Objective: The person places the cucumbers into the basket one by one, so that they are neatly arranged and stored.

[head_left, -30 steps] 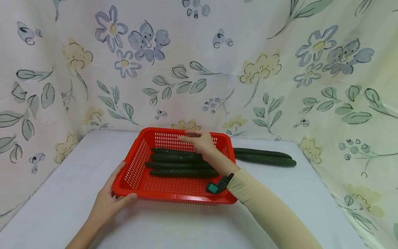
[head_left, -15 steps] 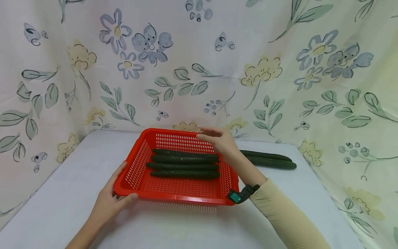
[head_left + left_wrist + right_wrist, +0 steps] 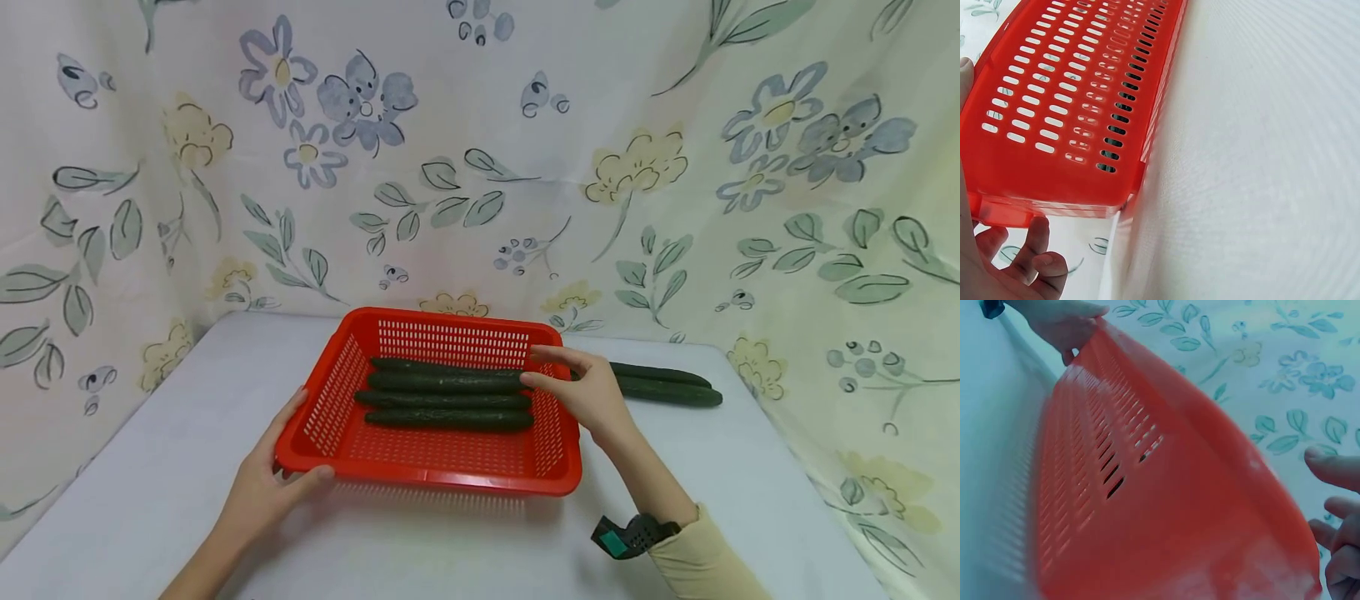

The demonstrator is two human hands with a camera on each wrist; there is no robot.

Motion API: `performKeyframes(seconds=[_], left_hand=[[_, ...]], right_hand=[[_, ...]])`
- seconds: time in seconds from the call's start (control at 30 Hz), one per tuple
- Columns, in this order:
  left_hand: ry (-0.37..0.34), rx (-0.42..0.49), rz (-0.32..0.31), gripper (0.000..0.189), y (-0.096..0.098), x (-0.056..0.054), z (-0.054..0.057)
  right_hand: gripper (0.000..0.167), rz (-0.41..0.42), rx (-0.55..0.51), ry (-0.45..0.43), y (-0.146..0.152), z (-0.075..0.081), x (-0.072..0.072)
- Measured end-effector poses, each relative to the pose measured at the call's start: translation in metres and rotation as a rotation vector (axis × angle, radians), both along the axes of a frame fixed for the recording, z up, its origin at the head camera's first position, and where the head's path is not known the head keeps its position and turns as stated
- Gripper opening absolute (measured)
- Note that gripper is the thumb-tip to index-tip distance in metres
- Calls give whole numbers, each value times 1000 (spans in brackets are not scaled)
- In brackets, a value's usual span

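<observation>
A red plastic basket [image 3: 420, 477] with slotted walls stands on the white table, and several long dark green cucumbers [image 3: 450, 419] lie side by side in it. My left hand [image 3: 258, 493] grips its near left corner, thumb along the front rim and fingers round the left side. In the left wrist view, curled fingers [image 3: 1038, 256] show by the rim's end. My right hand [image 3: 592, 396] hovers at the right rim with thumb and fingers spread and nothing between them. The right wrist view has the right hand [image 3: 1344, 534] close beside the basket's rim [image 3: 1254, 462].
Two more cucumbers [image 3: 671, 392] lie on the table [image 3: 735, 467] to the right of the basket, partly behind my right hand. A floral curtain [image 3: 465, 108] hangs along the table's back and sides. A black band [image 3: 637, 533] is round my right wrist.
My right hand has moved right and toward me, from above the cucumbers in the basket to its right rim. My left hand keeps its grip on the corner.
</observation>
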State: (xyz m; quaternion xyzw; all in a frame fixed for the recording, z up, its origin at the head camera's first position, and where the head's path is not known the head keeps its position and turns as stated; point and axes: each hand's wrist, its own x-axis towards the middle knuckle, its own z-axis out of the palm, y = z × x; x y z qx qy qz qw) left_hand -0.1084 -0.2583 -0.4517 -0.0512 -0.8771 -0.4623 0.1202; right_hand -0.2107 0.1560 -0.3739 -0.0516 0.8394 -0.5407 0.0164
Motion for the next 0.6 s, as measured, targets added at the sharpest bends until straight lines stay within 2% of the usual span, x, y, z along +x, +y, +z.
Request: performKeyframes(seconds=[0.27,0.43,0.6], left_hand=[[1,8,-6,105,0,-1,1],[-10,11,0,105,0,0,1],[4,20,-5,106,1,0,-1]], right_hand=[[59,44,27,-1,18,-7,9],[58,36,14,-30,30,-7,5],[61,-33,-16,-60,50,-9,-5]])
